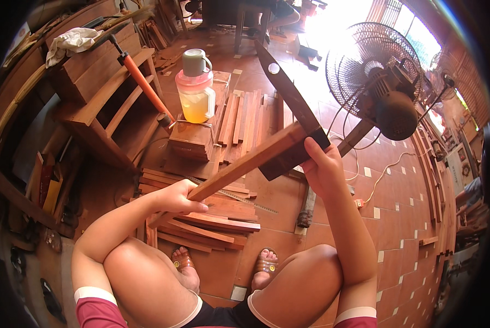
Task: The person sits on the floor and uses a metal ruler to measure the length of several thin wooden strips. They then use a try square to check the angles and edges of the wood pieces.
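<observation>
My left hand [180,198] is wrapped round the lower end of a reddish wooden strip [245,162], which slants up to the right in front of me. At the strip's upper end, my right hand [324,167] grips a dark try square [288,90]. The square's long blade, with a round hole near its tip, points up and to the left. Its thick dark stock lies against the strip's far end, partly behind it. Below my left hand is a pile of short wooden pieces [217,221] on the floor.
A pink-lidded jug [195,101] of yellow liquid, topped by a grey-green cup [194,63], stands on stacked boards [193,143]. An orange tube-shaped tool [141,79] leans at left. To the right stands a large fan [381,82], with a pale cable [384,176] across the tiles.
</observation>
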`<act>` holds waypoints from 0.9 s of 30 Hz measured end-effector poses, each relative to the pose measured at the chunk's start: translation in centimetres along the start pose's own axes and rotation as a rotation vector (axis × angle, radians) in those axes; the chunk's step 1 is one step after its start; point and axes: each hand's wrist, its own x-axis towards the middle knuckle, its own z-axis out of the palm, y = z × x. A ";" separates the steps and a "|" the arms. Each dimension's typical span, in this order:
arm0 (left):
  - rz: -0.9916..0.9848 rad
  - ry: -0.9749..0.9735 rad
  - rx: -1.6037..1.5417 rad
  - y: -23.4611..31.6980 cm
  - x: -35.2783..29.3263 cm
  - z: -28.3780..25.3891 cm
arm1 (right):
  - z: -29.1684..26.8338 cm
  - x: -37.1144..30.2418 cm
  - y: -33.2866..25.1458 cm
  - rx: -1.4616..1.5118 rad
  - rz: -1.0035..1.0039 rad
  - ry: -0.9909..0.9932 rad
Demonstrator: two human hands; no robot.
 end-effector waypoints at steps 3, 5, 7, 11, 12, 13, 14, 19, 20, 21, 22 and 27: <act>-0.004 -0.001 0.030 -0.1 0.0 0.0 | -0.2 -0.1 0.1 -0.004 0.007 -0.017; -0.021 0.002 0.031 -0.2 -0.1 -0.1 | 0.0 -0.1 -0.1 0.000 0.008 -0.032; 0.008 0.018 0.060 0.0 -0.2 0.0 | 0.5 -0.3 -0.4 0.007 0.007 -0.041; 0.006 0.015 0.064 0.2 -0.2 -0.1 | 0.5 -0.5 -0.5 -0.025 -0.011 -0.043; -0.003 0.017 0.061 0.3 -0.3 -0.1 | 0.4 -0.5 -0.5 -0.045 -0.010 -0.036; -0.008 0.015 0.059 0.4 -0.3 -0.1 | 0.2 -0.5 -0.5 -0.068 -0.010 -0.026; -0.014 0.013 0.057 0.6 -0.3 -0.1 | 0.1 -0.5 -0.5 -0.082 -0.014 -0.021; -0.024 0.018 0.066 0.5 -0.4 -0.1 | 1.0 -0.6 -0.5 -0.071 -0.021 -0.024; -0.025 0.017 0.063 0.4 -0.3 -0.1 | 1.0 -0.5 -0.4 -0.067 -0.016 -0.026; -0.022 0.010 0.060 0.3 -0.2 -0.1 | 0.8 -0.5 -0.3 -0.062 -0.011 -0.027; -0.020 0.007 0.058 0.2 -0.3 -0.2 | 0.8 -0.4 -0.2 -0.054 -0.006 -0.033; -0.023 0.009 0.054 0.0 -0.3 -0.3 | 1.0 -0.6 -0.3 -0.007 0.013 -0.062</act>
